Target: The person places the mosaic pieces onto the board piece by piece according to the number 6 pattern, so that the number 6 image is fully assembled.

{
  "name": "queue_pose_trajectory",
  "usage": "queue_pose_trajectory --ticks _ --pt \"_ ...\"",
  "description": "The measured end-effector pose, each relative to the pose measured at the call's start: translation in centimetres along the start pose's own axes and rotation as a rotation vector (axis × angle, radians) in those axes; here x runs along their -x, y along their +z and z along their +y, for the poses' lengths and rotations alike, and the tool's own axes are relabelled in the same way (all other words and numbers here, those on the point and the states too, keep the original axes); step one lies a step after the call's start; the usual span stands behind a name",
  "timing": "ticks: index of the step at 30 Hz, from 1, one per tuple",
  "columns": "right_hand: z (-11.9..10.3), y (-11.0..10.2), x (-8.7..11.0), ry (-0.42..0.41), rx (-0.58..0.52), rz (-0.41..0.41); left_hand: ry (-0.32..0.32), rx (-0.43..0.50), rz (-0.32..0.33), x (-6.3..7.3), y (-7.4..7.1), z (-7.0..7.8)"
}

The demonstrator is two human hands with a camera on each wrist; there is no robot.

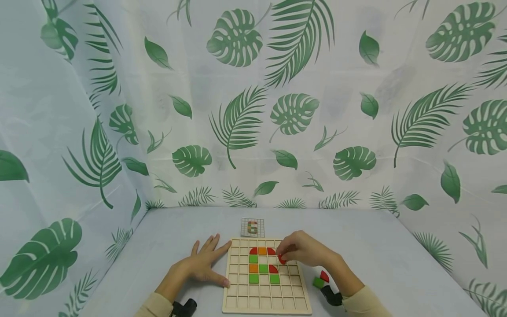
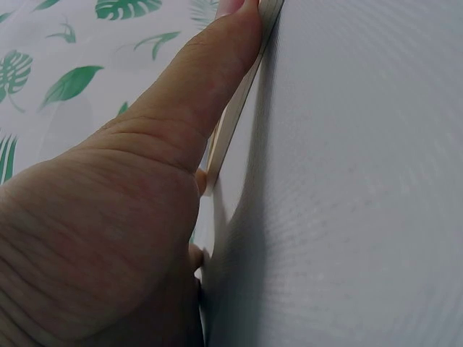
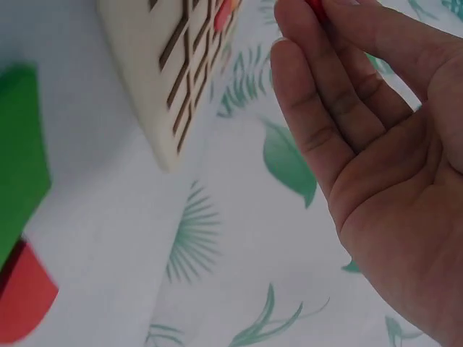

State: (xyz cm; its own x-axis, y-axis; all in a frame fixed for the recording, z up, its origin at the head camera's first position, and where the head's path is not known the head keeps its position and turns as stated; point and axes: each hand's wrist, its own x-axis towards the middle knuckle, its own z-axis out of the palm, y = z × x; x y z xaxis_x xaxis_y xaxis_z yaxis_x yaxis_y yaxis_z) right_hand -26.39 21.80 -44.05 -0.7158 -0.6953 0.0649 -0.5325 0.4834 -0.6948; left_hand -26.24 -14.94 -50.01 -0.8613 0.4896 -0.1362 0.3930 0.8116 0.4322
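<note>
A pale wooden grid board (image 1: 237,304) lies flat on the table. Red quarter-round, orange square and green square pieces sit in its cells, among them an orange square (image 1: 262,251) in the upper row. My left hand (image 1: 203,264) rests with fingers spread at the board's left side, thumb and fingertips touching its edge; the left wrist view shows the thumb along that edge. Over the board's upper right cells, my right hand (image 1: 303,251) pinches a red piece (image 1: 281,259) between thumb and fingers. Only a sliver of this red piece (image 3: 317,9) shows in the right wrist view.
Behind the board lies a small card (image 1: 252,227) with a coloured grid pattern. Right of the board, a loose green square (image 1: 318,282) and a red quarter-round piece (image 1: 325,276) lie near the right wrist. A leaf-printed curtain (image 1: 253,132) stands behind the table.
</note>
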Motion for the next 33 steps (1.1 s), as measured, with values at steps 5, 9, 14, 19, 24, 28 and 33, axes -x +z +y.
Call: queue_pose_trajectory --ticks 5,9,14,19,24,28,33 --pt "-1.3 1.1 -1.1 -0.043 -0.011 -0.046 -0.004 -0.005 -0.003 0.0 0.0 0.0" --pt "-2.3 1.8 -1.9 -0.061 0.004 -0.089 -0.010 -0.001 -0.003 0.0 -0.1 0.1" --pt "-3.6 2.5 -2.9 -0.071 0.033 -0.124 -0.013 -0.005 -0.003 0.0 -0.1 0.1" --pt "-4.6 3.5 -3.7 -0.093 0.014 -0.161 -0.005 -0.002 -0.009 0.0 -0.1 0.1" --pt "-5.1 4.5 -4.0 -0.088 0.012 -0.192 0.001 0.004 -0.013 0.0 -0.1 0.0" --pt "-5.3 5.1 -4.2 -0.073 0.021 -0.210 0.005 0.003 -0.012 0.0 -0.2 0.0" --pt "-5.2 5.8 -4.4 -0.106 0.099 -0.214 0.003 0.000 -0.015 0.0 -0.2 0.0"
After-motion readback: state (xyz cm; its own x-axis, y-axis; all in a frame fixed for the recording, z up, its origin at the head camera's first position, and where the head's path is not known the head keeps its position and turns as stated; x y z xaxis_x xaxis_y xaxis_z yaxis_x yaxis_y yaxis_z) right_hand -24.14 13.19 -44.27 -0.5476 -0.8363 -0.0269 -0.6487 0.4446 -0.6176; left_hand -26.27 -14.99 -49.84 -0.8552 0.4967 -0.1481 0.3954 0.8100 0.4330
